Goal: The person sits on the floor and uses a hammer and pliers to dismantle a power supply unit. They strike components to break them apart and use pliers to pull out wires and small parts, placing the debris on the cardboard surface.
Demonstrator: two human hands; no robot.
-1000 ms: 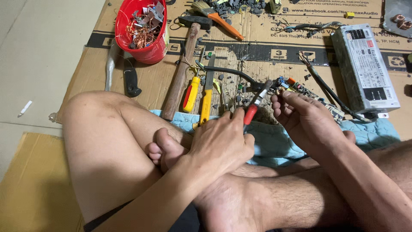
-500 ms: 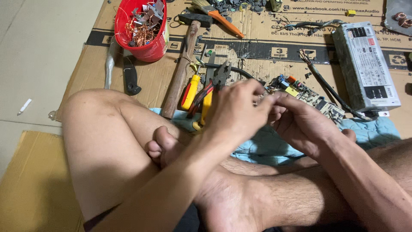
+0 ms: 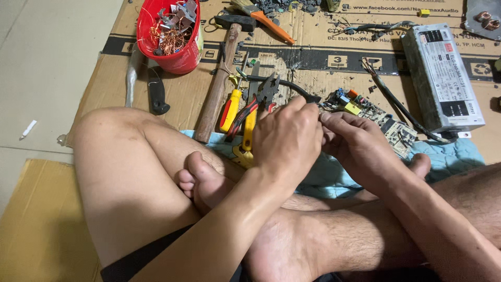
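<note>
My left hand [image 3: 287, 141] fingers pinch a thin, stiff black cable [image 3: 282, 83]; right hand [image 3: 360, 149] fingers grip beside them.

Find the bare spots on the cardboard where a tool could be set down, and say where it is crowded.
Free: cardboard between the orange-handled tool and the grey metal box; also left of the red bucket. Crowded: around the hammer, pliers and circuit board.

Left hand [image 3: 287, 138] meets right hand [image 3: 355, 149] above circuit board [image 3: 378, 122].
</note>
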